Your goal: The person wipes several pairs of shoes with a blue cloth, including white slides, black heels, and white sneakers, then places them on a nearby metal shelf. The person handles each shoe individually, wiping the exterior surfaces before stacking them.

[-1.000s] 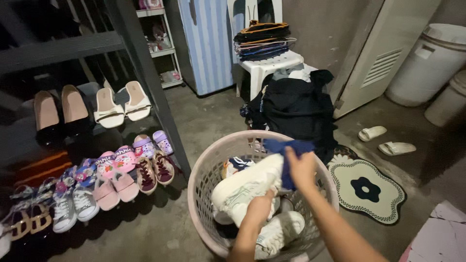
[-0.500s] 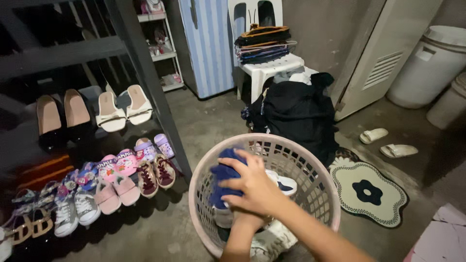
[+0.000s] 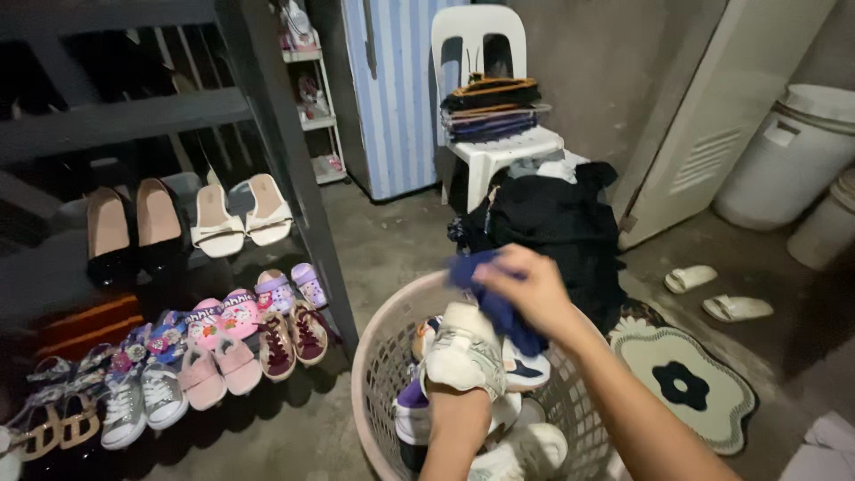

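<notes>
While the right hand (image 3: 525, 289) is closed around a blue cloth (image 3: 485, 298), pressing it against a pale sneaker (image 3: 463, 352), the left hand cannot be seen clearly: it sits inside or behind that shoe, so whether its fingers are spread or curled I cannot tell. Both are held just above a round pink laundry basket (image 3: 378, 374), which lies directly under the hands and holds more white sneakers (image 3: 521, 450). To the left of the hands, rows of small shoes (image 3: 223, 343) line the floor beside a dark metal rack (image 3: 285, 169) carrying flats and sandals. Beyond the right hand stands a black bag (image 3: 557, 232) in front of a white plastic chair (image 3: 490, 142). To the right of the right forearm lies a flower-patterned mat (image 3: 690, 387), with white slippers (image 3: 712, 294) further off.
</notes>
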